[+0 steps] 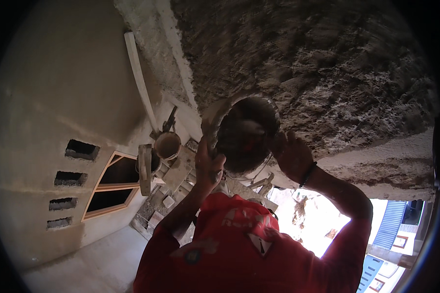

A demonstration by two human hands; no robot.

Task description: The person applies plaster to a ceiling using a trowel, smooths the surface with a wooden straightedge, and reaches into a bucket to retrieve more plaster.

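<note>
A mortar-caked bucket (242,136) is tilted with its dark mouth toward the camera, beside a rough, dark plastered surface (318,73). My left hand (208,166) grips the bucket's left side, with the thumb toward the front. My right hand (291,156) is at the bucket's right rim, its bent fingers against it; the fingertips are dim. The bucket holds something dark with faint pale and reddish patches that I cannot make out. My red-sleeved arms come up from the lower edge on either side of a red shirt.
On the left are a plastered wall (44,112) with several holes and a wooden window frame (112,186). A long board (139,78) stands near a second bucket (167,145). Planks and debris (166,200) lie below. A bright opening with blue slatted panels (388,224) is at lower right.
</note>
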